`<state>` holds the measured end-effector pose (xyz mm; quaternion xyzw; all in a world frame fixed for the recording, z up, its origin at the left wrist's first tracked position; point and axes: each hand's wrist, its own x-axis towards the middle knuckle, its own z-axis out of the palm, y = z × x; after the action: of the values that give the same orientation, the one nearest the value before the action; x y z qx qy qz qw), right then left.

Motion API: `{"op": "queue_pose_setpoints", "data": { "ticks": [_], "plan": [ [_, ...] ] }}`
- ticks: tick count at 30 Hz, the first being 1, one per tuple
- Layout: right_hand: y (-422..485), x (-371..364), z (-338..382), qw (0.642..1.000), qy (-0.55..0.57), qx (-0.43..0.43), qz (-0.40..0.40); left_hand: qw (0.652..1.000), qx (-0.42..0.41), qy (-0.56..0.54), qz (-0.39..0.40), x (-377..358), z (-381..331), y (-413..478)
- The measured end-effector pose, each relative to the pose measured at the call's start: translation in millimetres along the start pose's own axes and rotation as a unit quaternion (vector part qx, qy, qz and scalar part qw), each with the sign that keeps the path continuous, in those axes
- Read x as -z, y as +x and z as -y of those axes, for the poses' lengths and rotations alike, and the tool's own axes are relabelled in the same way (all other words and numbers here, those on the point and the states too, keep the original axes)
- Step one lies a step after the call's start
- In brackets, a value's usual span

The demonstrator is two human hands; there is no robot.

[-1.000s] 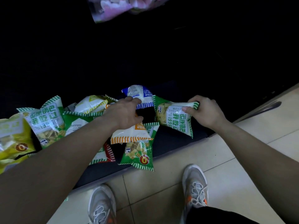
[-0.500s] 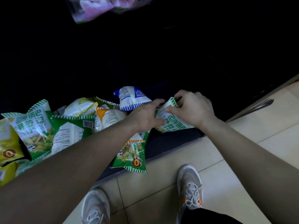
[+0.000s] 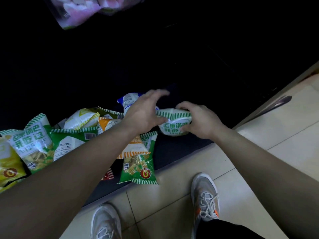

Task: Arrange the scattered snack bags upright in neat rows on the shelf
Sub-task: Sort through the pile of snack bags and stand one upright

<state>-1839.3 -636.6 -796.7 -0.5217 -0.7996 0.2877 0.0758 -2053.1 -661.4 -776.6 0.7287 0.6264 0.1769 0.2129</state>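
Note:
A green-and-white snack bag [image 3: 174, 125] stands upright on the dark bottom shelf [image 3: 181, 152], and my right hand [image 3: 200, 121] grips its right side. My left hand [image 3: 145, 112] touches the bag's left top edge with the thumb, its fingers spread above. A blue-and-white bag [image 3: 128, 100] lies behind my left hand. Under my left forearm lie an orange-striped bag [image 3: 136, 147] and a green bag [image 3: 138, 168] that hangs over the shelf's front edge. More green bags [image 3: 32, 145] and a yellow bag [image 3: 8, 163] are scattered to the left.
A pink-and-white bag [image 3: 82, 11] hangs from a higher shelf at the top. The shelf interior behind the bags is dark. Beige floor tiles [image 3: 172, 195] lie in front, with my two grey shoes [image 3: 205, 195] close to the shelf edge.
The green-and-white bag has been turned from lying flat to upright. My left hand left the orange bag, came to the bag's left edge and opened its fingers. The view shifted slightly.

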Motion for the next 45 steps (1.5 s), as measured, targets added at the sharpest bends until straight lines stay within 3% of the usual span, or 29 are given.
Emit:
{"op": "queue_pose_setpoints", "data": {
  "ticks": [4, 9, 12, 19, 25, 31, 39, 45],
  "plan": [
    [-3.9, 4.2, -7.9, 0.998, 0.052, -0.016, -0.041, 0.989, -0.013, 0.107, 0.105, -14.2, -6.6, 3.7],
    [-15.9, 1.2, -18.1, 0.992, 0.096, -0.051, -0.071, 0.975, 0.012, 0.191, 0.115, -25.1, -18.7, 12.4],
    [-21.5, 1.7, -21.7, 0.993, 0.045, -0.086, -0.074, 0.974, 0.026, 0.19, 0.122, -28.9, -23.4, 16.1],
    [-24.8, 3.0, -33.8, 0.987, -0.001, -0.139, -0.078, 0.993, 0.091, 0.08, -0.014, 4.5, -10.8, 66.2],
    [-1.6, -7.1, -32.5, 0.991, -0.06, -0.119, 0.003, 0.989, 0.127, 0.071, -0.024, -7.1, 11.4, 115.4],
    [21.9, -20.8, -30.3, 0.989, -0.097, -0.111, 0.019, 0.99, 0.126, 0.041, -0.05, -21.0, 39.5, 145.3],
    [23.6, -36.6, -20.7, 0.991, -0.101, -0.084, 0.038, 0.984, 0.054, 0.127, -0.109, -24.3, 38.1, 165.4],
    [21.8, -41.2, -26.7, 0.989, -0.097, -0.094, 0.051, 0.964, 0.083, 0.229, -0.102, -25.9, 34.2, 176.3]
  ]
}}
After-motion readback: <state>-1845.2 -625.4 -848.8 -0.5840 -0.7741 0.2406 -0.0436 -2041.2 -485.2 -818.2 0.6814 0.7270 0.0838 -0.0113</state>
